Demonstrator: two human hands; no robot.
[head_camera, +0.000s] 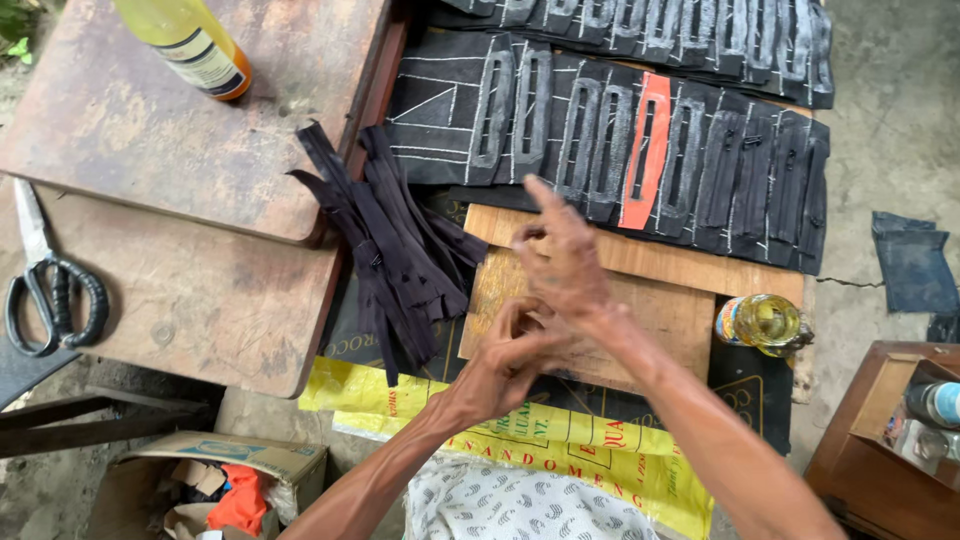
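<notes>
Above the wooden board, left hand curls its grip around the right hand, whose fingers spread open, empty; black zippers lie just left of the board, within reach.

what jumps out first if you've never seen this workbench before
The two hands meet mid-frame over a wooden board, the left hand cupped against the right hand, whose fingers are raised. Behind them lie rows of dark fabric pieces marked with chalk lines, with one bright orange-red piece standing out. A bundle of dark zippers lies to the left, and scissors rest at the far left.
</notes>
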